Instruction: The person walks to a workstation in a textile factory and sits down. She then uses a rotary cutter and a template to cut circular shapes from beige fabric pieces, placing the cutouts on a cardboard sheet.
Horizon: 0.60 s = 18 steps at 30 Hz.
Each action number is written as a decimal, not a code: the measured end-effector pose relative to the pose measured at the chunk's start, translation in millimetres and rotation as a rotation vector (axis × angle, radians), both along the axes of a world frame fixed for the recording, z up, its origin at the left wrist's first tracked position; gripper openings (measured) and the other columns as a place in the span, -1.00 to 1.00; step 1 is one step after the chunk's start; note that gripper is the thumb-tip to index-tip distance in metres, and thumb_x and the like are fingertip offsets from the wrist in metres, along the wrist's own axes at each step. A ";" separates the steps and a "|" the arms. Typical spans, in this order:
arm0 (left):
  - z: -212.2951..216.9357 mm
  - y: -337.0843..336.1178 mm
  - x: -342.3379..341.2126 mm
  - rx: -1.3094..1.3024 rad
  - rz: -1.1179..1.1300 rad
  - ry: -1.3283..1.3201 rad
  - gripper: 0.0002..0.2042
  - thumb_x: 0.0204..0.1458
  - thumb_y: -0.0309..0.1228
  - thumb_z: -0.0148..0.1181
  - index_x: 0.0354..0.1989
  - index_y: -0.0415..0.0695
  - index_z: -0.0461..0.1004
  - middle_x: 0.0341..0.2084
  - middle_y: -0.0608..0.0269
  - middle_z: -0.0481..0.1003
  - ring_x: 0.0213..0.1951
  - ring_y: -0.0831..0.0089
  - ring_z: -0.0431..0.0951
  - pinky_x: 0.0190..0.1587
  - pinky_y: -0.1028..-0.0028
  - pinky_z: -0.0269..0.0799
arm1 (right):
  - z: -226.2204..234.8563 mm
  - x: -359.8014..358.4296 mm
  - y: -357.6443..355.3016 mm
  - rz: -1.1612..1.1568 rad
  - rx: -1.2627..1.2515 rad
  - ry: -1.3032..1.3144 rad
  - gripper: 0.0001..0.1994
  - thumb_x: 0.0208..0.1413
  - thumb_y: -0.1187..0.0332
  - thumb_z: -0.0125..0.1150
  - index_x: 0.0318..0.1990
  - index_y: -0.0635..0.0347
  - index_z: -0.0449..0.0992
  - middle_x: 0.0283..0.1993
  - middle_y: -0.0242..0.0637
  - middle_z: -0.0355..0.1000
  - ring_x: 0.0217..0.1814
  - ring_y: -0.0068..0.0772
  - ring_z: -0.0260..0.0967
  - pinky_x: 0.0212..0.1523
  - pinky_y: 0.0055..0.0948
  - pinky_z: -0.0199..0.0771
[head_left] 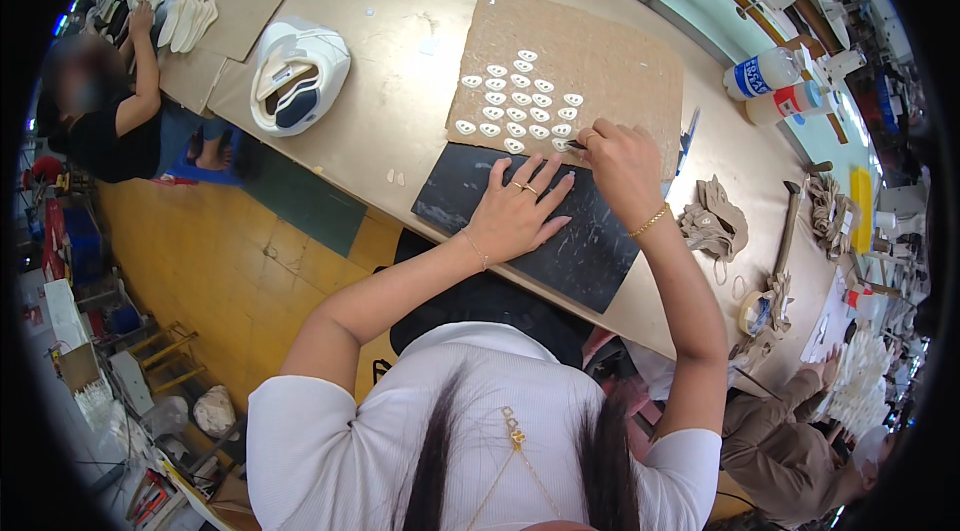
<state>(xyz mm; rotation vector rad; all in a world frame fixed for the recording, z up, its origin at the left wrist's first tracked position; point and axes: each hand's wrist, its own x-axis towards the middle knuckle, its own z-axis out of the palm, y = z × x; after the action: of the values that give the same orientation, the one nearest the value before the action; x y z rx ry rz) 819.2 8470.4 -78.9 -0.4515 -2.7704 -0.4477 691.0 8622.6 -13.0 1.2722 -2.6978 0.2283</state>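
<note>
My left hand lies spread on a black board at the table's near edge, its fingertips by the edge of a brown cardboard sheet. The cardboard bears several small white oval pieces, each with dark marks in its middle, laid out in rough rows. Over the sheet's near edge my right hand is closed around a slim dark tool. Its tip is at the nearest white pieces; my fingers hide most of it, so its kind is unclear.
On the left stands a white rounded thing with a hollow middle. Bottles, a blue pen, beige cut pieces, a hammer and a tape roll are to the right. People work at far left and lower right.
</note>
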 end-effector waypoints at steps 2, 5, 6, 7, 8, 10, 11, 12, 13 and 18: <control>0.6 0.2 -0.3 0.005 0.003 -0.003 -0.45 0.09 -0.03 0.22 0.23 0.00 0.39 0.30 0.10 0.27 0.24 0.17 0.28 0.22 -0.02 0.05 | 1.8 -2.4 -1.1 0.015 0.033 0.015 -0.89 -0.06 0.39 0.29 -0.33 0.01 0.63 -0.40 -0.36 0.45 -0.33 -0.34 0.50 -0.27 -0.34 0.37; 0.0 0.2 -0.4 0.018 -0.003 -0.012 -0.45 0.09 -0.03 0.22 0.22 -0.01 0.39 0.30 0.10 0.27 0.25 0.15 0.28 0.25 -0.05 0.03 | 7.9 -3.2 -2.2 -0.024 0.039 -0.086 -0.88 -0.05 0.35 0.33 -0.32 0.06 0.64 -0.38 -0.32 0.49 -0.31 -0.25 0.52 -0.27 -0.27 0.43; -0.1 0.5 -0.6 0.024 -0.004 -0.012 -0.45 0.09 -0.03 0.22 0.22 -0.01 0.40 0.30 0.09 0.27 0.25 0.15 0.27 0.26 -0.06 0.02 | 9.5 -1.2 -2.3 -0.082 0.018 -0.185 -0.86 -0.05 0.32 0.35 -0.32 0.10 0.64 -0.36 -0.30 0.51 -0.30 -0.22 0.53 -0.26 -0.24 0.45; -0.3 0.2 -0.6 0.027 -0.003 -0.012 -0.45 0.09 -0.03 0.22 0.22 -0.02 0.40 0.30 0.09 0.27 0.26 0.15 0.27 0.28 -0.07 0.01 | 11.1 0.2 -3.3 -0.136 -0.005 -0.284 -0.83 -0.05 0.29 0.38 -0.32 0.13 0.64 -0.35 -0.28 0.54 -0.29 -0.18 0.54 -0.26 -0.22 0.47; -0.3 0.0 -0.7 0.031 -0.001 -0.011 -0.45 0.09 -0.04 0.22 0.22 -0.03 0.40 0.30 0.09 0.27 0.27 0.14 0.26 0.29 -0.09 0.00 | 13.7 1.0 -4.4 -0.174 0.002 -0.313 -0.82 -0.04 0.27 0.38 -0.32 0.15 0.64 -0.33 -0.25 0.55 -0.27 -0.15 0.54 -0.24 -0.21 0.48; 0.0 0.6 1.0 0.042 0.002 -0.015 -0.45 0.09 -0.04 0.22 0.22 -0.04 0.40 0.31 0.09 0.26 0.28 0.14 0.25 0.31 -0.12 -0.03 | 20.5 2.0 -6.8 -0.251 0.015 -0.368 -0.79 -0.03 0.24 0.39 -0.31 0.18 0.65 -0.30 -0.20 0.58 -0.25 -0.10 0.55 -0.22 -0.19 0.50; 0.3 0.6 1.3 0.048 0.003 -0.016 -0.44 0.09 -0.04 0.23 0.22 -0.05 0.40 0.31 0.09 0.26 0.28 0.14 0.25 0.33 -0.13 -0.04 | 23.8 3.1 -8.0 -0.274 0.012 -0.376 -0.80 -0.03 0.25 0.38 -0.30 0.15 0.66 -0.28 -0.20 0.58 -0.24 -0.11 0.56 -0.22 -0.20 0.51; 0.9 0.5 0.7 0.044 0.006 -0.017 -0.44 0.09 -0.04 0.23 0.22 -0.05 0.39 0.32 0.08 0.25 0.29 0.14 0.24 0.34 -0.14 -0.06 | 27.0 4.3 -9.1 -0.297 0.010 -0.384 -0.81 -0.02 0.26 0.37 -0.29 0.13 0.67 -0.26 -0.21 0.58 -0.24 -0.11 0.56 -0.22 -0.20 0.52; 1.2 0.5 1.3 0.040 0.005 -0.022 -0.44 0.09 -0.03 0.23 0.22 -0.05 0.39 0.32 0.08 0.24 0.30 0.13 0.23 0.35 -0.15 -0.07 | 27.9 6.0 -9.9 -0.323 0.005 -0.395 -0.82 -0.02 0.27 0.36 -0.28 0.11 0.67 -0.25 -0.21 0.57 -0.23 -0.12 0.56 -0.21 -0.21 0.53; 0.8 0.3 1.4 0.040 0.010 -0.034 -0.44 0.09 -0.02 0.22 0.22 -0.05 0.39 0.35 0.08 0.21 0.33 0.12 0.21 0.37 -0.18 -0.11 | 17.9 7.5 -6.1 -0.340 -0.007 -0.347 -0.83 -0.01 0.27 0.35 -0.28 0.10 0.67 -0.25 -0.25 0.57 -0.22 -0.13 0.56 -0.21 -0.22 0.53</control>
<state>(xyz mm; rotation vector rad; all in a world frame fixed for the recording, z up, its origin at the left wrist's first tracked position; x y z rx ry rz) 820.6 8470.7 -78.1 -0.4251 -2.7896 -0.5115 698.6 8616.5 4.8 0.8113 -3.1426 0.4506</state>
